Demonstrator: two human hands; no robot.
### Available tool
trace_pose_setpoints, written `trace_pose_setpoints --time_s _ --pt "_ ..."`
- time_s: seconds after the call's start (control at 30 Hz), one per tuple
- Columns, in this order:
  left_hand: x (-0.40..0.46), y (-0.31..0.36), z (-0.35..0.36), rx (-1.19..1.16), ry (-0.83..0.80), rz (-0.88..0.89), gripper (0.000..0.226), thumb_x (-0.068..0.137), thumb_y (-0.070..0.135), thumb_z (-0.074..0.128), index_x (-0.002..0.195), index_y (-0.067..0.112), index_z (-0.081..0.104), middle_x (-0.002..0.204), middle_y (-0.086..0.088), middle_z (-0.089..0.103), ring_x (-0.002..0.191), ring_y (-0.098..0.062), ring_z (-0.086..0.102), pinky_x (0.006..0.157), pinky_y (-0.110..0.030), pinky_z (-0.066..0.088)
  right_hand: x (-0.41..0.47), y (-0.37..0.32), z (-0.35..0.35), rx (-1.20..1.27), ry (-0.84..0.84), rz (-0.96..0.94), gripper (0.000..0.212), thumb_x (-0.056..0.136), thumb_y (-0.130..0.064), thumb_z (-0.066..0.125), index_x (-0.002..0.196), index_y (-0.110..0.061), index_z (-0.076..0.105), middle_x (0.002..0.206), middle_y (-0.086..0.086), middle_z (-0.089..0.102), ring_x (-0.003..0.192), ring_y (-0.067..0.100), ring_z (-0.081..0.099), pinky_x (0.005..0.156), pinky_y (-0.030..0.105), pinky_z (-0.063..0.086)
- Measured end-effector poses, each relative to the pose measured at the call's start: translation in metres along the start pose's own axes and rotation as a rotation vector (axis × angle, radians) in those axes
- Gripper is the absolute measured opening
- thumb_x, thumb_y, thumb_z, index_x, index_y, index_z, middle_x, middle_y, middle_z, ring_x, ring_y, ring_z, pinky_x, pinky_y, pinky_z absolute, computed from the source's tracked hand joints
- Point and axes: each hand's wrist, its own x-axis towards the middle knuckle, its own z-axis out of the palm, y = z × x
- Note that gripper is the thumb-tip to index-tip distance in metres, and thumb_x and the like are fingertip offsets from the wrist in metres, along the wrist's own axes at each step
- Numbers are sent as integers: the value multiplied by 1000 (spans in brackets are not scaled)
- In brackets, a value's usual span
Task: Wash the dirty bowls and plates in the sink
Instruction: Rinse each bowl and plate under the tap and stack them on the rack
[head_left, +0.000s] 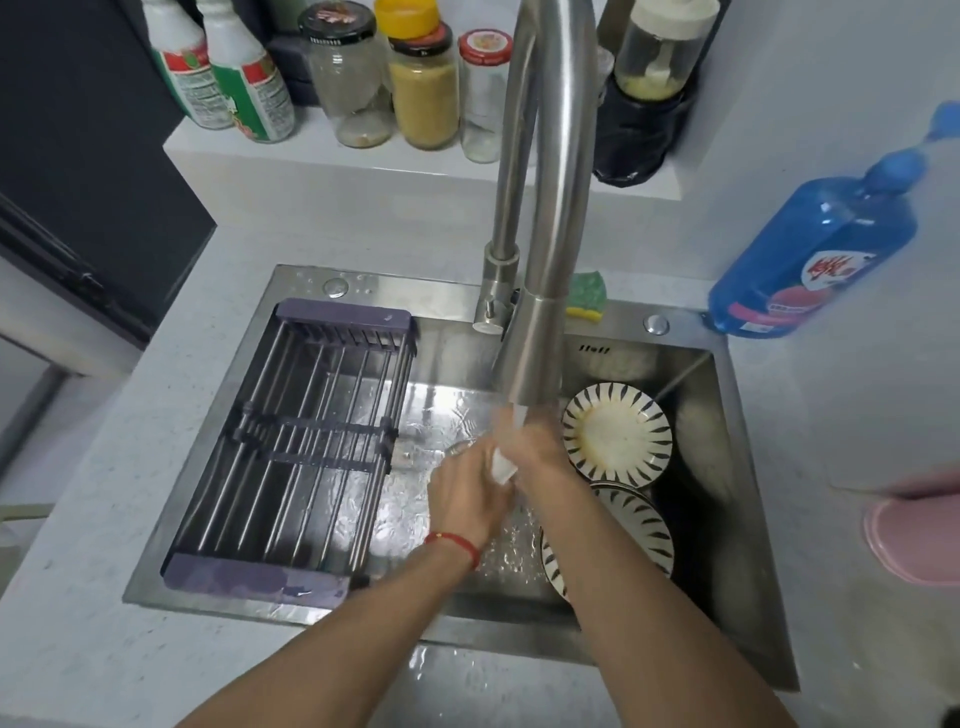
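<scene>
Your hands meet under the steel faucet (540, 218).
Left hand (467, 493) and right hand (535, 447) blur together; finger state unreadable. Round striped bowls (615, 434) sit at three o'clock in the sink (737, 467).

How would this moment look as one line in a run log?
phase: rinsing under faucet | left hand, right hand: together in stream, something white between | striped plates: unwashed in sink | rack: empty

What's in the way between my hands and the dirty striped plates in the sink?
Nothing visible. Both the left hand and the right hand are under the running tap, and the top plate lies just to their right in the sink, uncovered. A second plate sits partly behind your right forearm.
</scene>
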Motion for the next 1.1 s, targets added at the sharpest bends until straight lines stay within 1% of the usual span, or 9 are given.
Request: trace_pose_setpoints --time_s 0.13,0.23,0.4,0.53,0.63,0.7,0.8,0.97,1.1 --pt "8 -21 -8 169 -235 296 39 105 54 48 115 27 75 128 -5 69 115 -21 63 103 -35 48 9 21 -31 321 50 -19 47 87 -2 40 131 -12 54 115 14 66 100 36 68 79 49 62" --pt "24 -34 -5 137 -81 119 46 109 49 32 146 30 51 167 6 18 157 -20 13 129 -45 4 16 40 -44 568 -30 -51 54 90 11 40 126 -20 66 113 10 74 100 34 71 76 41 62" --pt "44 -38 2 -740 -47 -635 80 85 74 57 139 15 54 131 -10 67 113 -35 68 97 -57 56 24 57 -56 650 -134 -158 50 97 5 50 133 -25 65 121 3 74 111 31 69 94 47 57" --pt "47 -56 27 -920 35 -793 92 83 90 40 128 12 61 122 -10 71 110 -34 70 101 -55 54 23 52 -35 -746 312 -544 59 98 -5 50 155 -3 33 149 25 47 134 43 49 107 50 45" --pt "51 -78 51 -875 83 -826 130 53 110 34 135 12 61 137 -14 66 123 -41 65 109 -60 47 8 40 -14 -1405 225 -607 77 104 -40 37 161 -3 1 166 30 3 153 50 -1 122 65 1" --pt "42 -45 26 -873 57 -791 104 80 94 34 133 8 63 136 -17 66 126 -44 62 107 -59 48 9 38 -4 -1363 -105 -737 72 106 -51 24 164 -19 -2 171 15 -5 156 39 -13 121 61 -13" --pt "45 -20 -6 -834 112 -736 65 105 60 38 112 2 67 104 -16 75 94 -32 73 80 -41 62 -2 40 -14 -1084 -480 -883 57 107 -52 26 162 -37 15 172 -5 4 158 21 0 127 51 0" --pt "74 -37 -57 -773 90 -718 41 107 43 47 106 6 65 97 -14 71 85 -32 69 78 -45 58 -24 59 -39 -817 -124 -1340 50 91 -29 76 139 -26 62 143 -3 62 124 23 65 95 46 58" --pt "70 0 -118 -770 -149 -608 30 104 39 55 105 10 63 83 -8 65 72 -25 67 52 -37 61 -60 38 -7 -445 -73 -1002 28 99 -27 66 127 -25 68 108 -3 75 89 6 70 74 22 55"
